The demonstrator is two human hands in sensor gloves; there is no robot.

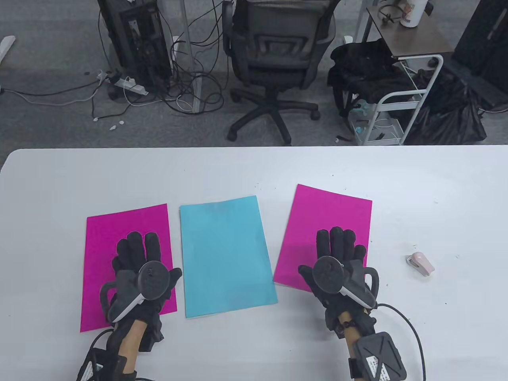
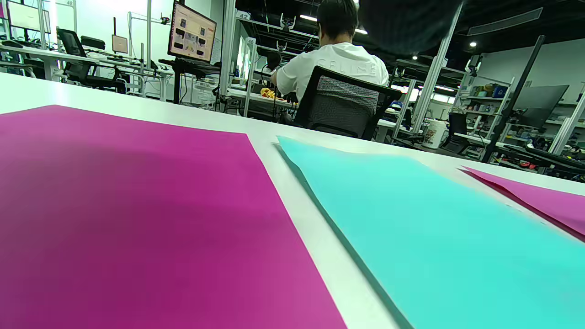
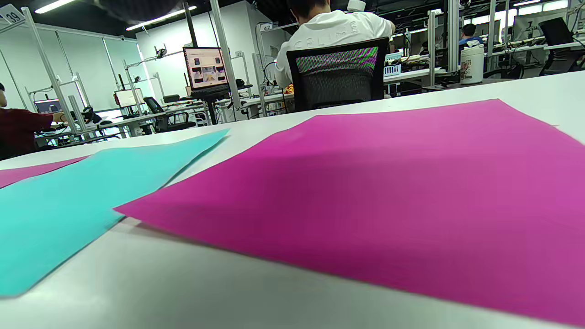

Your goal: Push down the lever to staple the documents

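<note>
Where the table view looks down on both gloves, the left hand (image 1: pixel 141 266) lies flat with its fingers (image 1: pixel 139 244) stretched forward and close together, resting on the left magenta sheet (image 1: pixel 107 242). The right hand (image 1: pixel 337 262) lies the same way, fingers (image 1: pixel 337 240) extended side by side, over the near part of the right magenta sheet (image 1: pixel 329 218). Neither hand grips anything; whether the palms press the paper cannot be told.

Only the table view shows the hands whole, and only it shows the small pink stapler (image 1: pixel 420 264), which lies on the white table (image 1: pixel 254 166) to the right of the right hand, apart from it and off every sheet. The wrist views show almost nothing of the fingers: just a dark blur at the top edge of each.

The left wrist view skims low over the left magenta sheet (image 2: pixel 137 219), with the cyan sheet (image 2: pixel 434 237) just beside it across a thin strip of table. The right wrist view shows the right magenta sheet (image 3: pixel 388 192) slightly lifted at its near left corner, the cyan sheet (image 3: pixel 91 192) to its left.

In the table view the cyan sheet (image 1: pixel 226 254) lies between the two magenta ones, overlapping neither.
</note>
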